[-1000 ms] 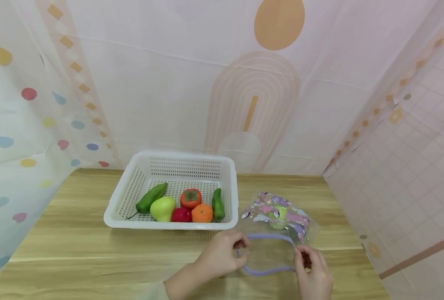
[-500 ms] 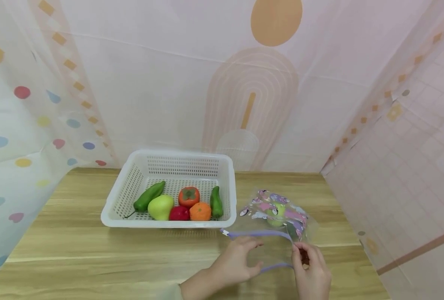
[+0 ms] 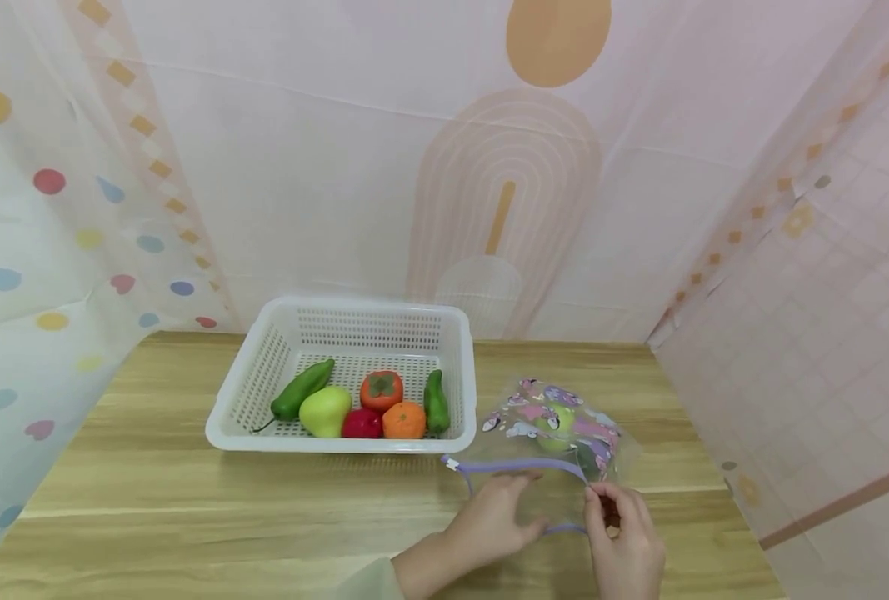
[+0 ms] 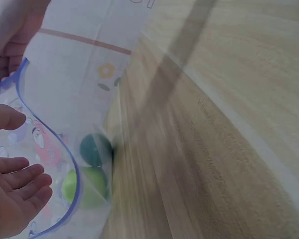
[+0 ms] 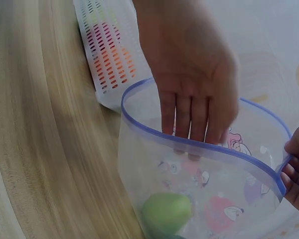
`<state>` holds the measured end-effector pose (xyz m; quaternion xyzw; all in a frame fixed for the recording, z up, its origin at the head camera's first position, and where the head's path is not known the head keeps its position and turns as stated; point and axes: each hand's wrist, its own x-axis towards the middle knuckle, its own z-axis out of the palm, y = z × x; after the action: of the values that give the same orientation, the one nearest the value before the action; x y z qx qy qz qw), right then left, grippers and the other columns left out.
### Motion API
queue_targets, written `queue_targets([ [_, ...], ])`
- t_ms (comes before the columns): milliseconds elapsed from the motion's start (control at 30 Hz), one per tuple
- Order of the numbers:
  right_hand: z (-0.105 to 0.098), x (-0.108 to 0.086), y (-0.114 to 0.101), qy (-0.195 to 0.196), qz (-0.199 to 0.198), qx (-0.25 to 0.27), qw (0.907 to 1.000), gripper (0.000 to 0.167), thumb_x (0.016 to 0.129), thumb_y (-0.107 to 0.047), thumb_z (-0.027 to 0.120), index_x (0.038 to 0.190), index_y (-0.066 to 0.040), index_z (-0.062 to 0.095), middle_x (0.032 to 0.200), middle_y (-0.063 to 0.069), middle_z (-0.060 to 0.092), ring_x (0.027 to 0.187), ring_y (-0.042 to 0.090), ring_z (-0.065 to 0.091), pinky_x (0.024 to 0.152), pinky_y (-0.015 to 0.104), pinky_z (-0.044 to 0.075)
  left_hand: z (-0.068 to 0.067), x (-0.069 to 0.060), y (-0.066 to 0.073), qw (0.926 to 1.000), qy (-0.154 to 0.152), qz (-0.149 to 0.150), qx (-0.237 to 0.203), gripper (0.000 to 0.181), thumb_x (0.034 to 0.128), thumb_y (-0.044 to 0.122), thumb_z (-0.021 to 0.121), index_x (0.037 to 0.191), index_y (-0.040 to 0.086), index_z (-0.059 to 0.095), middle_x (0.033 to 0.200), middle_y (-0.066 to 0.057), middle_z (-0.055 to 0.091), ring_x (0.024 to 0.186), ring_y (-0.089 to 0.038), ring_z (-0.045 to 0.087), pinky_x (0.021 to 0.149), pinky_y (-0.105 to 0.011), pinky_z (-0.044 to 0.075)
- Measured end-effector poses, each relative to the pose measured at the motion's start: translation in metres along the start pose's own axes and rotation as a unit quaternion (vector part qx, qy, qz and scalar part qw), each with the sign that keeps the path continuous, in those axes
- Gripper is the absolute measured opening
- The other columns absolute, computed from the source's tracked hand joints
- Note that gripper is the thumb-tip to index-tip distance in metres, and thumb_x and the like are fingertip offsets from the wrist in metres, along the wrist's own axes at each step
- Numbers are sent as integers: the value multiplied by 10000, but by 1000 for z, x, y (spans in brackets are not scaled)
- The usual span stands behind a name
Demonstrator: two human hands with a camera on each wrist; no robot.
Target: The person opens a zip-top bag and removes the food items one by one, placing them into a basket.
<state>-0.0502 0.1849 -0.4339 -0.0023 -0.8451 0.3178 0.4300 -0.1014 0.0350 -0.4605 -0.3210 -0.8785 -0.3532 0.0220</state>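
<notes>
A clear zip bag (image 3: 522,412) with printed cartoon figures and a purple zip rim (image 5: 189,142) lies right of the basket, its mouth spread apart. Inside it are a light green fruit (image 4: 84,186) and a dark green rounded thing (image 4: 95,149), whose kinds I cannot tell through the film. My right hand (image 3: 624,537) pinches the right corner of the rim. At the mouth, my left hand (image 3: 492,521) has its fingers extended and gripping nothing; in the right wrist view its fingertips (image 5: 192,134) reach down past the near rim into the bag.
A white plastic basket (image 3: 245,433) stands behind and left of the hands. It holds two green peppers (image 3: 303,390), a yellow-green pear (image 3: 326,412), a red fruit (image 3: 362,423), a persimmon (image 3: 382,390) and an orange (image 3: 404,421). Patterned cloth (image 3: 324,183) hangs around the wooden table (image 3: 152,500).
My left hand has let go of the bag rim's left end and moved right over the mouth, uncovering the white zip slider. My right hand keeps its pinch on the corner.
</notes>
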Motion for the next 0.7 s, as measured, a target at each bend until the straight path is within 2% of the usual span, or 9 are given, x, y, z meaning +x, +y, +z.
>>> queue_targets([
  [167,1,-2,2,29,-173,164,9997,287,584,180,758,788,7,656,740,57,613,602,48,521,544,65,435,7,12,-4,9996,-134,-258,37,513,782,257,699,1239,57,577,1061,-97,676,925,-182,647,813,-256,507],
  [267,1,-2,1,30,-142,212,9997,286,588,184,754,789,6,656,741,54,612,607,33,516,543,67,434,9,18,-6,9982,-209,-546,102,473,780,270,706,1191,60,602,971,-84,692,864,-179,650,777,-266,512],
  [333,1,-2,0,21,-117,202,9997,284,591,182,753,790,3,657,737,48,609,609,23,511,543,66,432,11,23,-6,9969,-148,-746,189,477,777,300,709,1172,55,602,1004,-79,681,917,-199,639,809,-288,503],
  [400,1,-1,0,27,-118,225,9997,285,590,186,750,789,5,658,736,49,609,611,20,510,540,68,431,14,29,-7,9973,139,-652,323,454,762,315,722,1123,60,619,982,-61,679,907,-194,631,807,-280,497],
  [500,0,-2,1,27,-130,222,9997,286,585,190,747,788,9,658,734,53,610,609,22,512,539,67,433,19,38,-10,9956,702,-320,537,435,739,314,747,1078,66,633,987,-47,673,907,-184,627,808,-252,493],
  [567,0,-2,2,35,-132,225,9997,289,581,194,747,788,14,657,736,59,613,609,23,513,541,65,434,22,43,-12,9930,936,-90,717,372,735,311,755,1002,73,654,880,-23,677,800,-150,626,738,-214,496],
  [633,0,-3,3,38,-139,223,9996,292,578,196,747,789,17,656,736,63,614,609,25,515,544,62,436,23,48,-11,9934,850,-188,746,357,744,325,747,979,72,657,837,-23,674,766,-150,623,707,-211,495],
  [700,0,-4,4,57,-143,238,9996,297,573,199,748,789,17,655,734,63,613,611,22,514,545,61,436,23,51,-10,9952,588,-467,623,320,752,339,731,941,92,655,778,-2,651,709,-136,597,663,-207,483],
])
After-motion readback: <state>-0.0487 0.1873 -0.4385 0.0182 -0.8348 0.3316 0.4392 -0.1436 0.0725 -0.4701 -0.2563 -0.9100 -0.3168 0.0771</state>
